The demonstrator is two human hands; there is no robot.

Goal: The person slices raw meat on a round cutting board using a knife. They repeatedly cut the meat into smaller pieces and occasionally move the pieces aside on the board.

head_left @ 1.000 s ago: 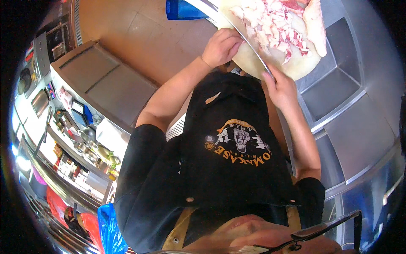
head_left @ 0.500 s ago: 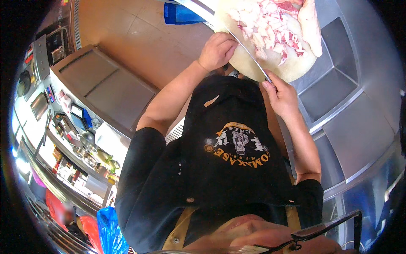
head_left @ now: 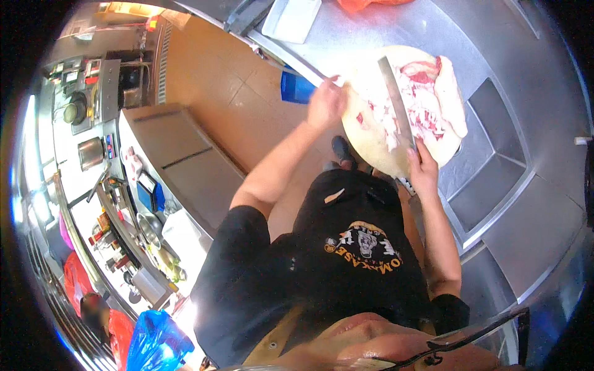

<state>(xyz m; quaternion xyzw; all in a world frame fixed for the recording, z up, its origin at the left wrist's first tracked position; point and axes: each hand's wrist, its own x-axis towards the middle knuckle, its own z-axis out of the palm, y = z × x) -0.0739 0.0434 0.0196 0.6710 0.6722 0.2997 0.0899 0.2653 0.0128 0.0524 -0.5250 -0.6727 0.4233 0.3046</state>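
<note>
On a round, pale cutting board (head_left: 360, 137) lies a heap of chopped raw meat (head_left: 428, 119) with pink flesh and white fat. A long uncut piece of pale, fatty meat (head_left: 449, 102) runs along the board's right side. My right hand (head_left: 424, 172) is closed round the handle of a knife (head_left: 399, 102). Its broad blade points away from me over the chopped meat, raised at a slant. My left hand (head_left: 328, 104) is at the board's left edge; motion smears its fingers, so what they hold, if anything, does not show.
The board rests on a steel sink counter (head_left: 346, 52), beside a steel basin (head_left: 489, 185) at the right. A white tray (head_left: 292, 20) and an orange-red bag (head_left: 371, 4) are at the far side. A blue bin (head_left: 297, 88) stands on the floor; a steel cabinet (head_left: 179, 148) is at left.
The view has shifted, showing more of the counter. The knife has turned from the board's near left edge to over the chopped meat. My left hand has moved away from the blade.
</note>
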